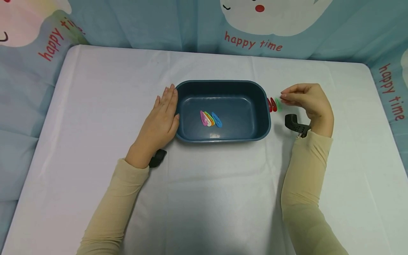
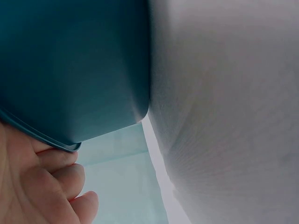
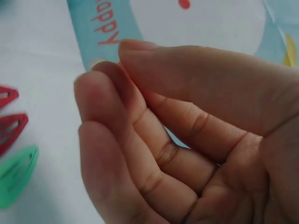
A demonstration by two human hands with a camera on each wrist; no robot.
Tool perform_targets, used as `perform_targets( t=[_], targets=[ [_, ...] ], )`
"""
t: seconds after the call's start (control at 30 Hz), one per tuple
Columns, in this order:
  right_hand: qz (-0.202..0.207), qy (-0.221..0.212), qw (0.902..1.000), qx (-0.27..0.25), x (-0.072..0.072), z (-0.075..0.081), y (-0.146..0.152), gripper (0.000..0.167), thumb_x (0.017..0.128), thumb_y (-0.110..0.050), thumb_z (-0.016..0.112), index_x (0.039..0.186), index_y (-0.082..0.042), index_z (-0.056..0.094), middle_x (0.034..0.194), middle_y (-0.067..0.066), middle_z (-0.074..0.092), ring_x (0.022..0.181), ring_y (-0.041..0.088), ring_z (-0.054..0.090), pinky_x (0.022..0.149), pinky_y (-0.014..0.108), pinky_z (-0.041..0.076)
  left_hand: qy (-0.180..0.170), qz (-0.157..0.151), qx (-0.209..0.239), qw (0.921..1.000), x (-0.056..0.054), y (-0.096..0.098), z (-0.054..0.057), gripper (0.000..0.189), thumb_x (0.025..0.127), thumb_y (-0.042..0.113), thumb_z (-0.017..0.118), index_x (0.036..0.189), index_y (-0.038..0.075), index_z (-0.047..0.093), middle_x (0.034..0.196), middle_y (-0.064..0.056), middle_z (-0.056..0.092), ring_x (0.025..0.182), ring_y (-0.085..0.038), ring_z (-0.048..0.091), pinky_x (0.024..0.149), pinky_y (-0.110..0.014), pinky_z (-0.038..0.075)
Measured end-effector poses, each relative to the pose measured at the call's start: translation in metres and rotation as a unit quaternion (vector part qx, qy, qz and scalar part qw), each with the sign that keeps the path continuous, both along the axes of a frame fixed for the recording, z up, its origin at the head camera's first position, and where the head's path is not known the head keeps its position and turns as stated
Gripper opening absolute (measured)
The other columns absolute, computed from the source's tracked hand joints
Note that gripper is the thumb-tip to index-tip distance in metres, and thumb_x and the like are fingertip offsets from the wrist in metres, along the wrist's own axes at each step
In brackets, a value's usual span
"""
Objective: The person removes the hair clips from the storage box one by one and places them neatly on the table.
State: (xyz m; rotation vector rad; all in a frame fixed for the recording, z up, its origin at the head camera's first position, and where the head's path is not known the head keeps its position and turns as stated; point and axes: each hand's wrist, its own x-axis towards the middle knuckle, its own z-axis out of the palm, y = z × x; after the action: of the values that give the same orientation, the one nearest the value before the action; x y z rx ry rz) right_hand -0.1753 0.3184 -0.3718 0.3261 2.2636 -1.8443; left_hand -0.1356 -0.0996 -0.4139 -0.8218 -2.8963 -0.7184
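A dark blue rectangular basin [image 1: 223, 138] stands on the white-covered table. Several snap hair clips [image 1: 204, 118] lie fanned out inside it, pink, yellow-orange and others, beside a blue hair clip [image 1: 216, 119]. My left hand [image 1: 159, 118] rests its extended fingers against the basin's left side; the rim [image 2: 51, 142] touches them in the left wrist view. Past the basin's right end lie red hair clips [image 1: 273, 105] and a green hair clip [image 3: 17, 175]. Just right of the green one, my right hand [image 1: 307, 99] hovers with loosely bent fingers, thumb near the index finger; nothing shows between them.
White cloth [image 1: 210, 194] covers the table. A blue curtain [image 1: 153, 24] printed with cartoon faces and red lettering hangs behind the far edge and at both sides. Black wrist mounts [image 1: 294, 124] sit on the wrists.
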Motion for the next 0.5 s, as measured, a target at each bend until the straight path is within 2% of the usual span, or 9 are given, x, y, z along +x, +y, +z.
perform_targets(
  t=[0.23, 0.5],
  targets=[
    [0.021, 0.035, 0.999, -0.021, 0.001, 0.009, -0.012, 0.005, 0.081, 0.002, 0.069, 0.081, -0.001, 0.073, 0.075, 0.004, 0.071, 0.065, 0.014, 0.068, 0.065, 0.021, 0.053, 0.005, -0.001, 0.0, 1.0, 0.0, -0.001, 0.002, 0.06, 0.098, 0.018, 0.035, 0.148, -0.007, 0.012, 0.156, -0.017, 0.007, 0.143, -0.026, 0.004, 0.114, -0.043, 0.007],
    [0.056, 0.064, 0.9964, -0.002, 0.004, 0.018, -0.028, 0.006, 0.081, 0.002, 0.069, 0.083, -0.001, 0.073, 0.075, 0.003, 0.071, 0.067, 0.014, 0.068, 0.065, 0.021, 0.054, 0.001, 0.0, 0.003, 1.0, 0.001, 0.0, 0.001, 0.06, 0.098, 0.017, 0.036, 0.147, -0.008, 0.012, 0.156, -0.018, 0.008, 0.143, -0.025, 0.003, 0.114, -0.043, 0.007]
  ],
)
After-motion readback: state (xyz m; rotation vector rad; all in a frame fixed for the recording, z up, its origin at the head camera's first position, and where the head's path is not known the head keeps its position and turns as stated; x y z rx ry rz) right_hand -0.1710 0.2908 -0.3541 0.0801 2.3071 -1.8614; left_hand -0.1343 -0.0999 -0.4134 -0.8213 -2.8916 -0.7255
